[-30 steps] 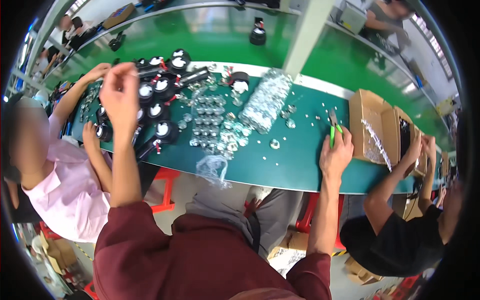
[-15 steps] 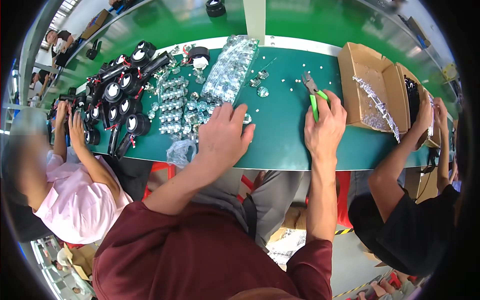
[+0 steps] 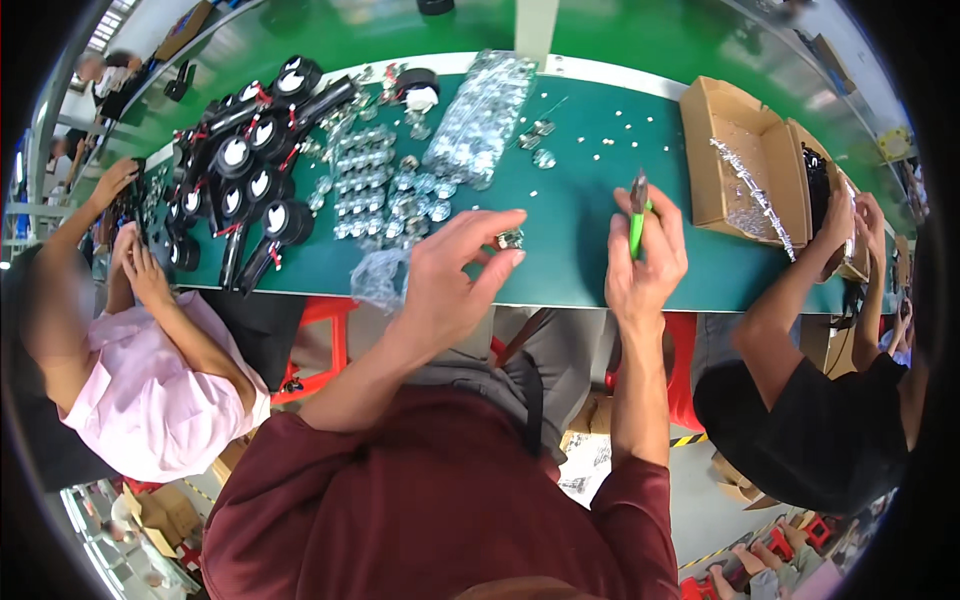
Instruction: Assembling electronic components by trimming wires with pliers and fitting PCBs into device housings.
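Since the prev. frame your L hand (image 3: 450,275) has drawn back twd the table's (image 3: 570,225) near edge, now pinching a small metal pc (image 3: 510,239) btwn thumb & fingers. R hand (image 3: 645,265) grips green-handled cutters (image 3: 637,230), tips pointing far, left of the open carton (image 3: 708,180). Bagged pcs (image 3: 480,125) lie far, loose pcs (image 3: 410,205) nearer left.

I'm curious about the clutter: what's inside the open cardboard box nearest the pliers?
The box holds small pale scraps, with a long silvery strip slanting across. Whatever lies beneath the scraps is hidden.
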The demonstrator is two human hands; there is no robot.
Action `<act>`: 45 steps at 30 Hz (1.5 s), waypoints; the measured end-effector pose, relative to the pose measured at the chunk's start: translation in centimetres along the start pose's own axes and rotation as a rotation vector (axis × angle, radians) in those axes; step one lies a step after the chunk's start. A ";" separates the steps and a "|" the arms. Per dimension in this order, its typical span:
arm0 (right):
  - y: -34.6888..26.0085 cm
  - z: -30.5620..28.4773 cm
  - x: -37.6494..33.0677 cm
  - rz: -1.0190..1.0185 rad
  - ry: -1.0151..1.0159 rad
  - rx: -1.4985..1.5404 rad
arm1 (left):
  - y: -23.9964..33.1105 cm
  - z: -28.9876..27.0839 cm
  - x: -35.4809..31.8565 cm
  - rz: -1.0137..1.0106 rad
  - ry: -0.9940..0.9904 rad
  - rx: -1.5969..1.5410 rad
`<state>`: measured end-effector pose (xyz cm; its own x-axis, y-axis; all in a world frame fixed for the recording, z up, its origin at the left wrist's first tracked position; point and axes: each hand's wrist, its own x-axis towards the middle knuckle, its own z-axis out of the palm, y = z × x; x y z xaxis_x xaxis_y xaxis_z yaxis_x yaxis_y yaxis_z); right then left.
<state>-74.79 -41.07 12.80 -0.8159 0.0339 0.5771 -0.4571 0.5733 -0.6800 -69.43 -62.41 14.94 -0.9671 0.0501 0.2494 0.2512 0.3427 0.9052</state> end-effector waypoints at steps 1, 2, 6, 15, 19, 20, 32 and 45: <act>-1.7 0.1 -0.5 -0.021 -0.033 0.052 | 0.2 -0.2 -0.7 -0.078 0.014 -0.102; -2.8 0.2 -1.1 -0.039 -0.077 0.096 | 0.2 -0.4 -1.2 -0.149 0.028 -0.204; -7.2 1.0 -3.9 0.054 -0.206 0.332 | -0.2 -1.3 -3.0 -0.046 0.015 -0.345; -11.5 0.8 -9.4 0.216 -0.159 0.494 | 0.2 -2.9 -7.6 -0.173 -0.040 -0.546; -12.7 0.4 -10.7 0.399 -0.147 0.616 | 0.7 -3.5 -8.2 -0.089 -0.123 -0.482; -12.8 0.3 -11.0 0.436 -0.148 0.668 | 0.6 -3.4 -8.4 -0.021 -0.133 -0.427; -13.5 -3.8 -11.5 0.326 -0.199 0.386 | 3.9 -2.5 -8.5 0.459 -0.092 0.231; -13.8 -3.7 -12.2 0.180 -0.203 0.442 | 2.8 -3.7 -9.4 0.434 -0.171 0.272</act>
<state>-57.25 -46.32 16.82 -0.9275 -0.0849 0.3640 -0.3735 0.1711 -0.9117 -59.49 -65.44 16.40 -0.7755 0.3848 0.5006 0.6313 0.4858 0.6045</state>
